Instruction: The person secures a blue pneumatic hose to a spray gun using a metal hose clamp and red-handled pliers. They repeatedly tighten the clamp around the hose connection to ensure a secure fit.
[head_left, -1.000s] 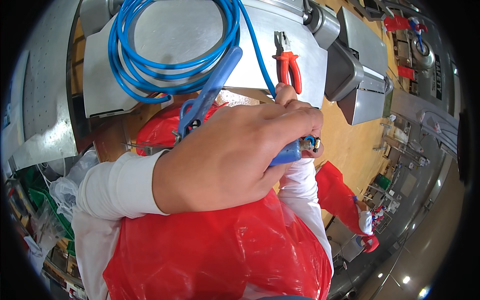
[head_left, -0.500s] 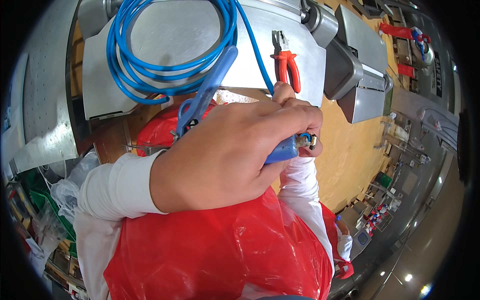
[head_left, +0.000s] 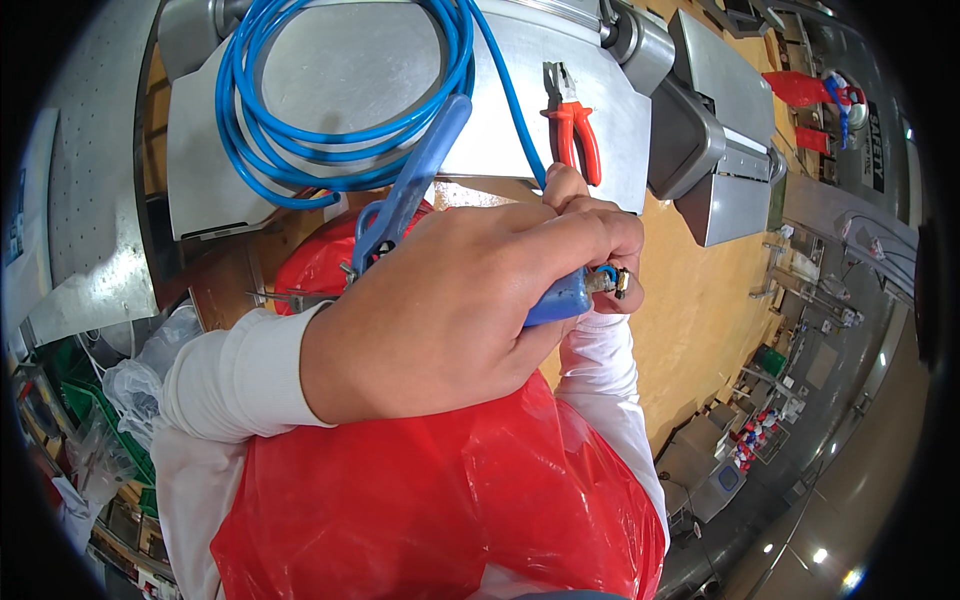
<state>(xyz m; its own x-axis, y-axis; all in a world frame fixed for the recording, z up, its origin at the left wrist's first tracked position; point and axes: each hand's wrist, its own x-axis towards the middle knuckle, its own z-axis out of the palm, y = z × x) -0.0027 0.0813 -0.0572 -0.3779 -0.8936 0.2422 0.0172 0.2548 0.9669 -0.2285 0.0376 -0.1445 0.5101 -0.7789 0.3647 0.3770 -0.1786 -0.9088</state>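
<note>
Looks to me like the step in hand is fiddly close-up work around the end of the blue tool (head_left: 428,160), and I'd say the next move calls for a firm hold on it plus careful fingers at that end. On the left, a coil of blue hose (head_left: 345,183) lies on the metal table (head_left: 622,120), beyond the hands, with one loose end poking out near the edge. Then comes the left hand (head_left: 450,315), clamped around the tool: the long blue arm sticks up past the back of the hand toward the coil, and the blue grip pokes out under the fingers on the other side. Further right, a run of hose drops off the coil down to the bunched fingertips; can't tell whose fingers have it. The metal fitting (head_left: 600,282) caps the grip, right beside the right hand (head_left: 632,295). That hand's mostly hidden, so no idea how tight it is. Orange-handled pliers (head_left: 574,130) lie just beyond the fingertips.
</note>
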